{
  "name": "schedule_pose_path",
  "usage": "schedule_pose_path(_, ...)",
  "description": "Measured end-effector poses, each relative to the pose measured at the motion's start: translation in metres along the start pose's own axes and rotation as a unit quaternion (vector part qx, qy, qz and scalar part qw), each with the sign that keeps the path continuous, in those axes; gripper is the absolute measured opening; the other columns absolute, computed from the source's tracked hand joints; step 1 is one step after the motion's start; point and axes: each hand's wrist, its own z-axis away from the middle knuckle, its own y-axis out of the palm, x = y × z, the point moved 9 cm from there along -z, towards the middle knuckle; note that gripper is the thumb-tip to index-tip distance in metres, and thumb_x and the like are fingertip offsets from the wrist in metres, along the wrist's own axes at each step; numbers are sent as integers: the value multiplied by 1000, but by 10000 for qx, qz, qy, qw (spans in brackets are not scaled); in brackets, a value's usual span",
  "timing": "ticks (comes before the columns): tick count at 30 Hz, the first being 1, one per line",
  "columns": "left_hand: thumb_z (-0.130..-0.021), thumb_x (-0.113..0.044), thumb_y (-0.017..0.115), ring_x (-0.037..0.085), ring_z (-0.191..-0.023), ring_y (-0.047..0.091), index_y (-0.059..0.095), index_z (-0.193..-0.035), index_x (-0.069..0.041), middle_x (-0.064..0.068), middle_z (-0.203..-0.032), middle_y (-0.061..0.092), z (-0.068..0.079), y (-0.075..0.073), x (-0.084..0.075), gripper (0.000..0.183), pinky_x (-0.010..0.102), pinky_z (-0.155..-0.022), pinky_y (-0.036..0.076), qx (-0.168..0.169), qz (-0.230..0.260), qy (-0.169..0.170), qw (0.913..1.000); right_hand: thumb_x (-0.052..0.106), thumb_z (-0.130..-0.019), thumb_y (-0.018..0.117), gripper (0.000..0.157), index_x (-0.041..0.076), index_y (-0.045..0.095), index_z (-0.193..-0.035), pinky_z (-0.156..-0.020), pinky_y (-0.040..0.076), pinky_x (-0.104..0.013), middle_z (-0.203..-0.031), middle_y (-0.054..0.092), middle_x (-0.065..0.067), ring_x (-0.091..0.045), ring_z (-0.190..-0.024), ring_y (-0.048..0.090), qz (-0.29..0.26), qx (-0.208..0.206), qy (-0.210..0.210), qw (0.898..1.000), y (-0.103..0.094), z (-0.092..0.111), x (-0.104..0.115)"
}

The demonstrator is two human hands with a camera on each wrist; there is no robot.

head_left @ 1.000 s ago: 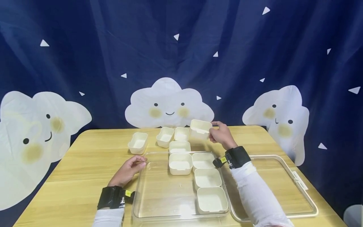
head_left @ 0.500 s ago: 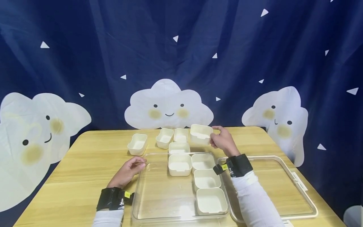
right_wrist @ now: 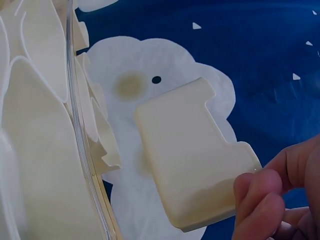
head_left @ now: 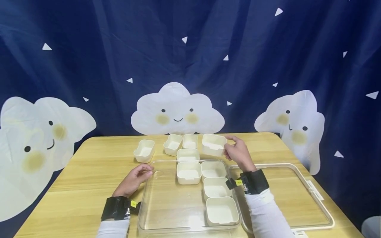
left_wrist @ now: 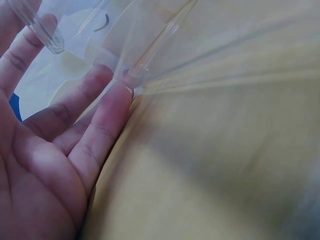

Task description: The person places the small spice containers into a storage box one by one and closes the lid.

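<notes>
My right hand [head_left: 239, 153] pinches the side wall of a small cream plastic storage bin [head_left: 214, 145] between thumb and fingers, beyond the far right corner of a clear plastic box [head_left: 169, 201]. In the right wrist view the bin [right_wrist: 185, 155] shows its notched rim and is held at its near corner. At the box's far left corner, my left hand [head_left: 134, 178] rests with its fingertips against the wall, its fingers [left_wrist: 105, 125] fairly straight. Inside the box, several cream bins stand in a stepped line, one of them a bin [head_left: 223, 213] at the near right corner.
Behind the box, a cream bin [head_left: 189, 154] stands close to its far wall. Further back are two smaller bins, one a notched bin [head_left: 173, 145], with another notched bin [head_left: 145, 152] to the left. A clear lid with a white rim [head_left: 322, 205] lies right of the box.
My right hand has brought the held bin down and slightly right, nearer the box. The left hand stays at the box corner, and the other bins have not moved.
</notes>
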Motion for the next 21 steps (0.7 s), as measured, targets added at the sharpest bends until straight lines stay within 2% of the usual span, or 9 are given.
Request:
schedule_pose_path(6, -96, -17, 62, 26, -111, 51, 56, -114, 3, 20, -123, 55, 1, -1, -2, 28, 38, -88, 45, -15, 14, -14, 10000, 0, -84, 47, 52, -1, 47, -136, -47, 43, -24, -61, 58, -8, -15, -48, 51, -144, 31, -54, 9999, 0, 4, 0)
schedule_pose_path(13, -96, -18, 63, 30, -115, 50, 57, -115, 2, 20, -127, 54, 0, 0, 4, 29, 37, -90, 45, -25, 83, -123, 9999, -1, -85, 46, 54, -2, 43, -139, -47, 42, -24, -61, 58, -7, -15, -49, 51, -124, 105, -89, 9998, -5, 7, -4)
schedule_pose_path(21, -96, -16, 62, 29, -113, 50, 56, -115, 3, 22, -126, 54, -1, 0, 3, 28, 38, -90, 45, 50, 130, 14, 9999, -1, -86, 45, 58, 0, 40, -143, -48, 45, -29, -60, 57, -8, -17, -49, 51, 232, 691, -87, 9973, 2, 11, -2)
